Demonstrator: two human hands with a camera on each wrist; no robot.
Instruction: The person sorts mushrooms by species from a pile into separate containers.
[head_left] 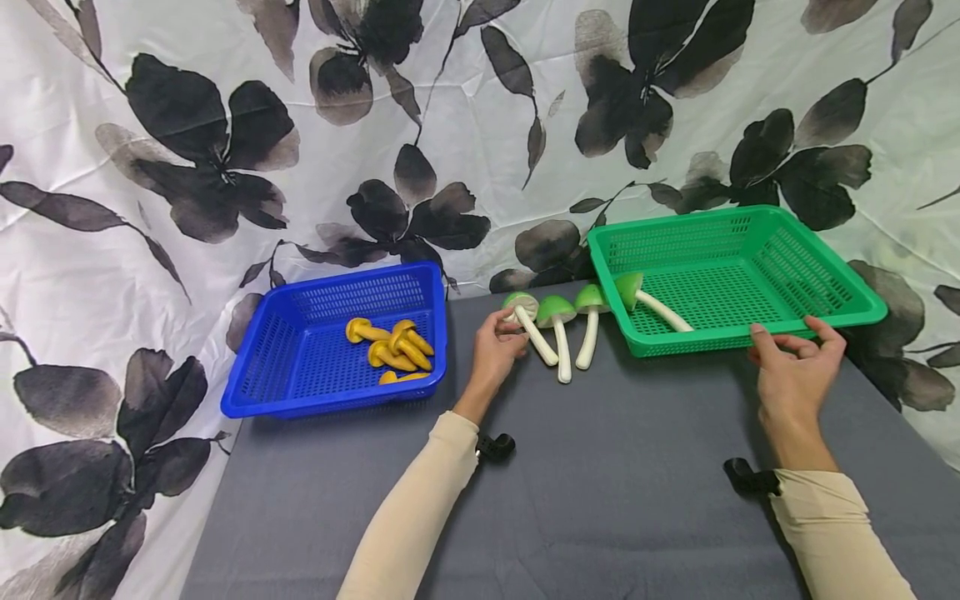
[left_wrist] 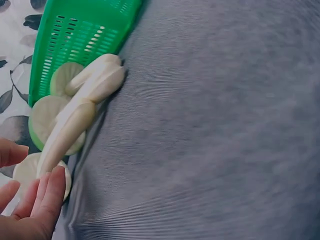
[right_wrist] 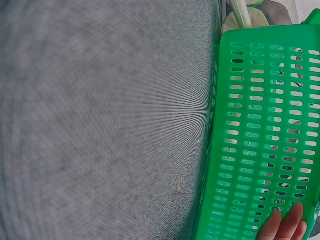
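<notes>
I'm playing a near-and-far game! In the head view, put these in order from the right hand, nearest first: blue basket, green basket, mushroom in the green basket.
1. Green basket: on the right; the right hand touches its near rim.
2. Mushroom in the green basket: at its left end.
3. Blue basket: far over on the left.

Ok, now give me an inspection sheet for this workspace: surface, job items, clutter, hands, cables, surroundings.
Surface: grey cloth spread in front of the baskets.
Job items: blue basket contains several yellow mushrooms; green basket contains one green-capped mushroom; three more green-capped mushrooms lie between the baskets.
Clutter: nothing seen.
Hands: left hand is at the cap of the leftmost green-capped mushroom, with a gap between thumb and fingers; right hand holds the green basket's near rim.
Cables: nothing seen.
Surroundings: white fabric with dark floral print behind.
</notes>
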